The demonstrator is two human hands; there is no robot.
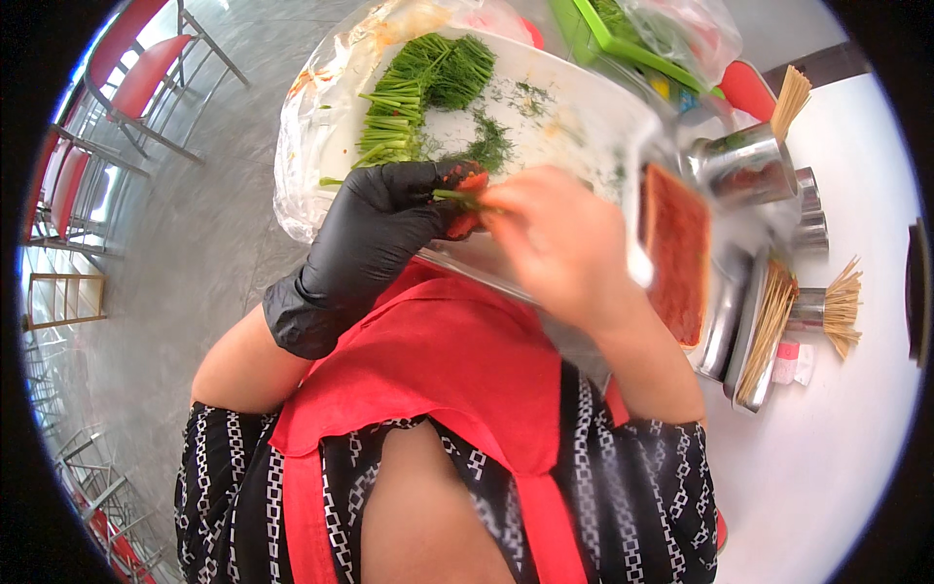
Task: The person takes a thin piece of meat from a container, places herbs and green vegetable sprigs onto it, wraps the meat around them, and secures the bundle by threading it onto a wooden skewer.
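Note:
My left hand (379, 219), in a black glove, pinches a soft red piece of food (467, 208) with a green herb stem (452, 195) lying across it. Bare and blurred by motion, my right hand (558, 237) has its fingertips at the stem and the red piece; whether they also grip a skewer I cannot make out. Just beyond both hands is a white tray (576, 95). On its left side lie bunches of feathery, dill-like greens (456, 69) with their cut stems (390, 128) pointing left. Loose sprigs (490, 142) are scattered nearer the middle.
Right of the tray sits a rectangular red slab or filled container (677, 255). Beside it a steel tray (762, 328) holds bamboo skewers. Steel cups (751, 164) with more skewers stand on the white table (824, 438). A green basket (627, 44) holds greens. Red chairs (149, 73) stand left.

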